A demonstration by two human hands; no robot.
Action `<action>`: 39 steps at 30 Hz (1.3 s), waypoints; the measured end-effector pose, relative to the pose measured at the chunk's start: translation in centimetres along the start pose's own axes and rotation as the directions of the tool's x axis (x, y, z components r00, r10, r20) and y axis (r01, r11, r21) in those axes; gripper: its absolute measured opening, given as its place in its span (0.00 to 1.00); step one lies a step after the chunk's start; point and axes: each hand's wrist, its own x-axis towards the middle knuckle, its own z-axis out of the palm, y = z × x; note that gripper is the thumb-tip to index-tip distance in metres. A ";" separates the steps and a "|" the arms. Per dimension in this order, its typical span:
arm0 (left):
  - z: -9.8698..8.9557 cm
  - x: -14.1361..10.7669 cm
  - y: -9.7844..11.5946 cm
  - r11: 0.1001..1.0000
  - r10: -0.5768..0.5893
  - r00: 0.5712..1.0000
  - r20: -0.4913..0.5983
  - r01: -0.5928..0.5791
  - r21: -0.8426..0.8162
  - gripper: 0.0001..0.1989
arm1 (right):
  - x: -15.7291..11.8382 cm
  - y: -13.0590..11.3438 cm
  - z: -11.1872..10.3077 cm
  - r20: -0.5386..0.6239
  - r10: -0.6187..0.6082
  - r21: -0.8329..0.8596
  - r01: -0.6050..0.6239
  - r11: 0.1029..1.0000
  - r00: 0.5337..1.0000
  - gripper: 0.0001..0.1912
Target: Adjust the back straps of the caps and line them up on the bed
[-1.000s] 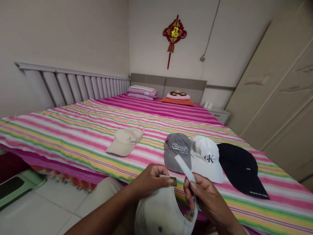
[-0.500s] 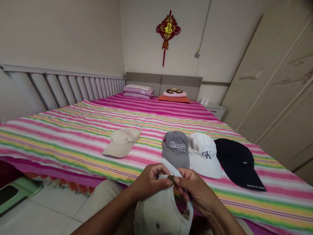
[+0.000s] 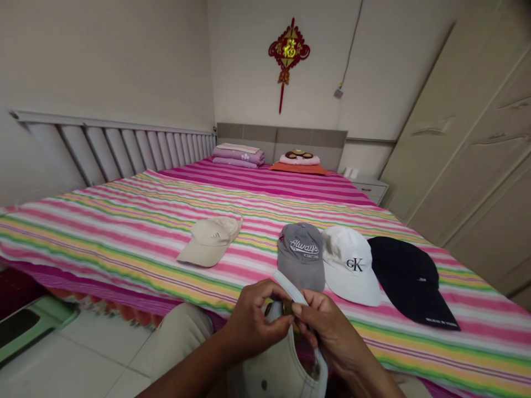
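A pale cap (image 3: 274, 365) is held over my lap, its back strap and metal buckle (image 3: 287, 307) uppermost. My left hand (image 3: 259, 318) pinches the strap beside the buckle. On the other side, my right hand (image 3: 323, 323) grips the strap between thumb and fingers. Beyond them on the bed lie a beige cap (image 3: 211, 240) to the left, and a grey cap (image 3: 301, 257), a white cap (image 3: 352, 268) and a black cap (image 3: 410, 282) side by side to the right.
The bed has a striped sheet (image 3: 136, 221), with folded purple bedding (image 3: 238, 156) and a pink folded item (image 3: 299, 160) by the headboard (image 3: 249, 132). A green stool (image 3: 37, 326) stands at lower left. A wardrobe (image 3: 468, 138) is at right.
The strap's free end now angles up more between my hands, and my left fingers have shifted slightly at the buckle. The caps on the bed appear slightly further right as the view shifts.
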 end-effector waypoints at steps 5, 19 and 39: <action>0.0 0.1 -1.0 0.678 -0.348 0.927 0.141 0.353 -0.645 0.10 | -0.7 -0.5 -0.2 -0.043 -0.032 0.035 0.034 0.999 0.999 0.17; 1.1 0.2 -3.1 0.189 -0.340 0.898 0.278 0.355 -0.916 0.15 | -1.2 -1.5 -1.3 -0.013 0.089 0.107 -0.087 0.990 0.996 0.16; 0.9 0.1 -3.0 0.232 -0.294 0.937 0.188 0.260 -0.937 0.14 | -0.4 -0.5 -1.3 0.071 0.114 0.071 -0.119 0.990 0.991 0.14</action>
